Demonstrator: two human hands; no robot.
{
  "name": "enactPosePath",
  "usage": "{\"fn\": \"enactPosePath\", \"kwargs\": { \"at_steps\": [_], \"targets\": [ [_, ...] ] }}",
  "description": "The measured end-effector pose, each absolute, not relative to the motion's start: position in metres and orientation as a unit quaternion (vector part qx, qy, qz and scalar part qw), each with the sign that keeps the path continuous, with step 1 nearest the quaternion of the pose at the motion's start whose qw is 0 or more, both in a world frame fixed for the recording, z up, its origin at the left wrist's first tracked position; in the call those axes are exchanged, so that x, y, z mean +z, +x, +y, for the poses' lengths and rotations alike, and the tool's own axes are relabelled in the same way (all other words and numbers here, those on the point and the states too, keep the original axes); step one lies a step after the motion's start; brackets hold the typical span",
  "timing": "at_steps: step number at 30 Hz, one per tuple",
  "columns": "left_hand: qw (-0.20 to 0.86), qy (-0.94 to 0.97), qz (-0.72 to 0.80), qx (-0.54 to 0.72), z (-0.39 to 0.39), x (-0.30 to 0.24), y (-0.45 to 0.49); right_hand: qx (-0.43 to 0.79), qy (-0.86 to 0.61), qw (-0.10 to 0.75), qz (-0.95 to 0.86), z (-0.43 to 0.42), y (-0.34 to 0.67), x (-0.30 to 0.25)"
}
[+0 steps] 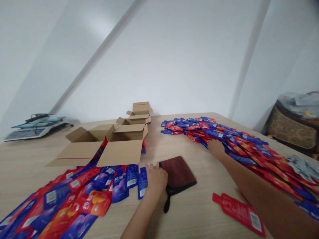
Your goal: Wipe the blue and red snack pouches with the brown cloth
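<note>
On the wooden table (189,212), our left hand (156,179), fingers loosely together, rests on near-left pouches (119,186) beside open boxes (109,142) holding pouches; our right hand (216,147), fingers hidden, presses the far-right pouch pile (236,139).

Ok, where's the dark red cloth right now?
The dark red cloth lies mid-table in the head view, just right of the left hand, in front of the cardboard boxes.

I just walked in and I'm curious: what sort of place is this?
Probably a small packing workroom. Heaps of red and blue sachets cover a wooden table, open cardboard boxes stand behind them, and a weighing scale sits at the far left.
</note>
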State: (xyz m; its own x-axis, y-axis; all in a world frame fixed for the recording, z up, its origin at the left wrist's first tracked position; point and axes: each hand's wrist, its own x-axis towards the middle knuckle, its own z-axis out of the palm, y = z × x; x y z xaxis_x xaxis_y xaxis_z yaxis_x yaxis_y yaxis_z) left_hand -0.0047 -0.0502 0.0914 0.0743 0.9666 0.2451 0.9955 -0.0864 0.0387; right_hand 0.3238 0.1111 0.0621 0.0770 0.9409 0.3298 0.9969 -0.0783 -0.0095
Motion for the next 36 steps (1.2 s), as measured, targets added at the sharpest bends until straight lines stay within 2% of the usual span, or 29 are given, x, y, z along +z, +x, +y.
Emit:
{"fn": "enactPosePath", "kwargs": {
  "at_steps": [6,9,12,14,17,19,24,28,36],
  "targets": [
    [-0.107,-0.831,-0.544,-0.04,-0.049,0.069,-0.002,-0.132,-0.709,0.158,-0.675,0.103,0.318,0.104],
    [-0.105,-0.835,-0.536,-0.068,-0.043,0.051,-0.004,-0.08,-0.719,0.264,-0.637,0.089,0.306,0.12],
    [-0.093,-0.84,-0.52,-0.128,-0.035,0.041,-0.01,0.054,-0.693,0.359,-0.623,0.068,0.279,0.114],
    [-0.099,-0.84,-0.51,-0.157,-0.031,0.038,-0.015,0.166,-0.667,0.366,-0.627,0.052,0.254,0.098],
    [-0.092,-0.821,-0.528,-0.196,-0.026,0.032,-0.021,0.27,-0.649,0.265,-0.66,0.03,0.219,0.074],
    [-0.071,-0.814,-0.538,-0.207,-0.023,0.027,-0.023,0.244,-0.648,0.241,-0.68,0.018,0.201,0.065],
    [-0.02,-0.822,-0.534,-0.196,-0.021,0.016,-0.021,0.03,-0.569,0.2,-0.797,0.008,0.164,0.053],
    [-0.01,-0.824,-0.538,-0.178,-0.021,0.016,-0.017,0.04,-0.54,0.154,-0.826,0.014,0.13,0.033],
    [-0.006,-0.811,-0.563,-0.159,-0.023,0.019,-0.011,-0.007,-0.586,0.164,-0.793,0.025,0.12,0.023]
  ]
}}
